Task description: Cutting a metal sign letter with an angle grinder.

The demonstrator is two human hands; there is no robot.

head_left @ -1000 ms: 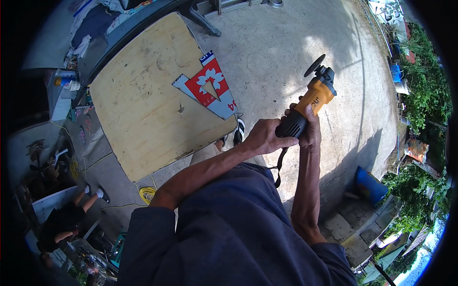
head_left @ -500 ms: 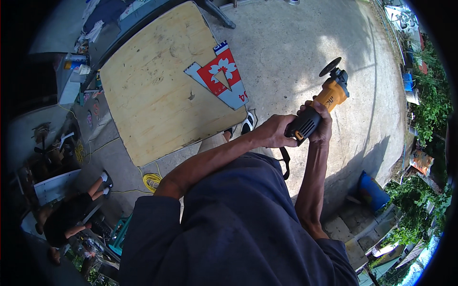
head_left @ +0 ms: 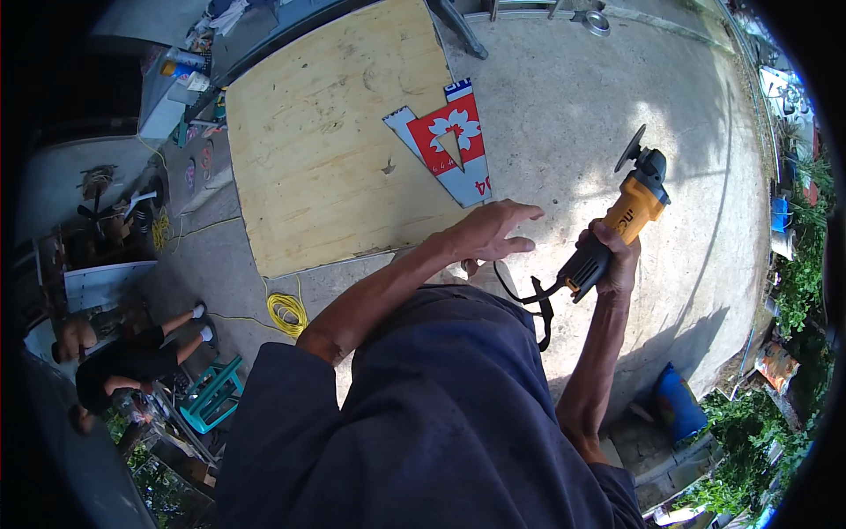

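An orange and black angle grinder (head_left: 622,214) is gripped round its body by my right hand (head_left: 617,257), held out over the concrete to the right. Its thin disc (head_left: 630,148) points up and away, and a black cord trails from its rear end. My left hand (head_left: 491,231) is off the tool, fingers apart with nothing in them, by the near right corner of the plywood tabletop (head_left: 308,176). Just beyond that hand lies a cut sheet piece (head_left: 451,141), red, white and blue with a flower print and a triangular hole, partly past the board's right edge.
A coiled yellow cord (head_left: 287,313) lies on the floor near the board. At lower left are a teal plastic stool (head_left: 211,394) and a person in dark clothes (head_left: 132,366). A blue bag (head_left: 680,404) sits at lower right, beside plants. A metal bowl (head_left: 597,23) stands far off.
My left hand has let go of the grinder and moved left toward the board's corner, its fingers opening. My right hand alone now holds the grinder, slightly further right. The view has shifted.
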